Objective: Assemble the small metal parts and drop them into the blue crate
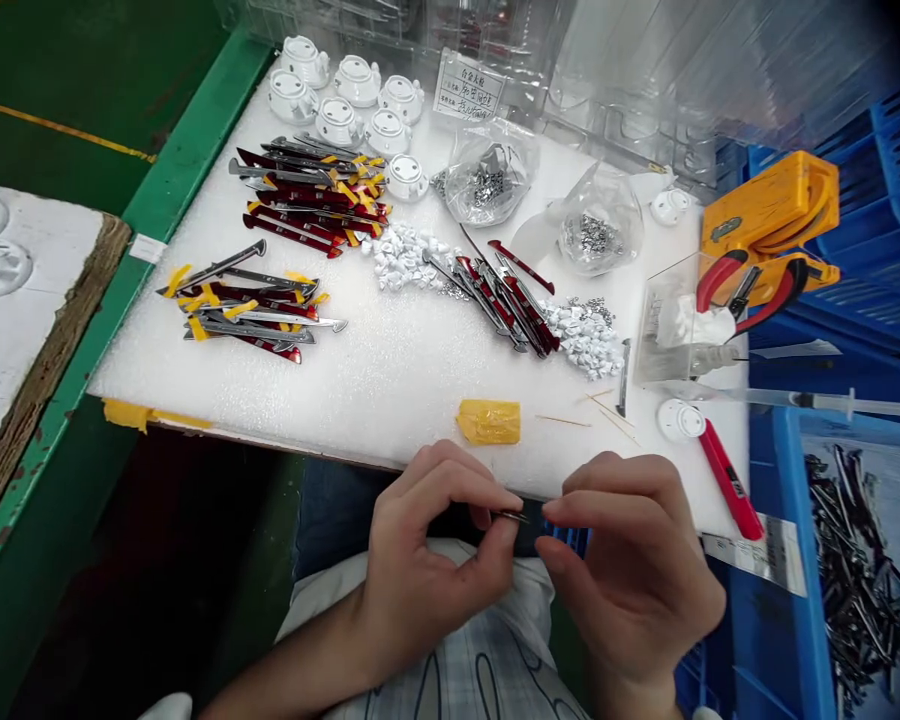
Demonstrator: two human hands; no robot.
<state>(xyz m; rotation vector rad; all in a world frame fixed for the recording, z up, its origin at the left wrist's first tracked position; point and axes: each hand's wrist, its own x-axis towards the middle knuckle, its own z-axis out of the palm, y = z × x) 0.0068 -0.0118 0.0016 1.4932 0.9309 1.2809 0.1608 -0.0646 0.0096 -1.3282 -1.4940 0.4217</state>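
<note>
My left hand pinches a thin dark strip-shaped part between thumb and forefinger, just in front of the table edge. Its tip points towards my right hand, whose thumb and forefinger are curled with a small gap between them and nothing visible there. On the table beyond my hands lies a yellow taped block. Thin sticks and one grey strip part lie to its right. Farther back is a pile of red and silver strip parts beside small white pieces.
More strips with yellow tape lie on the left, below white round parts. Bags of small metal bits stand behind. At right are a clear box, pliers, a tape dispenser, a red marker and a blue bin.
</note>
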